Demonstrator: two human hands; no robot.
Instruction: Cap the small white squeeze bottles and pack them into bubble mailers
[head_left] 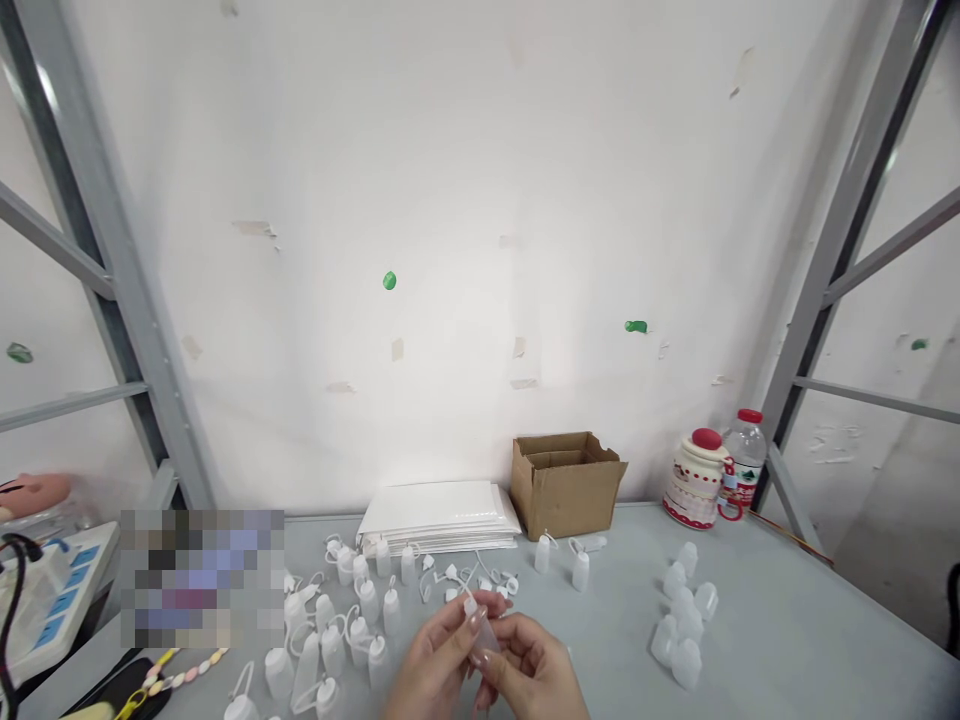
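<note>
In the head view, the person's left hand [439, 650] and right hand [538, 660] meet at the lower middle, both closed on one small translucent squeeze bottle [487, 636]. It lies directly between them, above the grey tabletop [615, 650], its long axis slanting from the nozzle end at upper left to the body at lower right. The left hand is nearer the nozzle end, thumb pressed against it; the right hand's thumb and fingers grip the body. Whether the cap is seated cannot be told.

Left of the hands stand roughly fifteen strapped bottles [368, 601], some overlapping, so the count is approximate. Two more upright bottles [580, 571] stand ahead and to the right, near one open cardboard box [566, 500]. Seven translucent bottle bodies [685, 664], with no straps visible, lie in a group well to the right, on the right hand's side. Loose strapped caps [511, 585], too tangled to count, lie just beyond the fingers, before one white stack [435, 515]. One lidded jar [694, 485] and one red-capped drink bottle [746, 445] stand at the back right.
</note>
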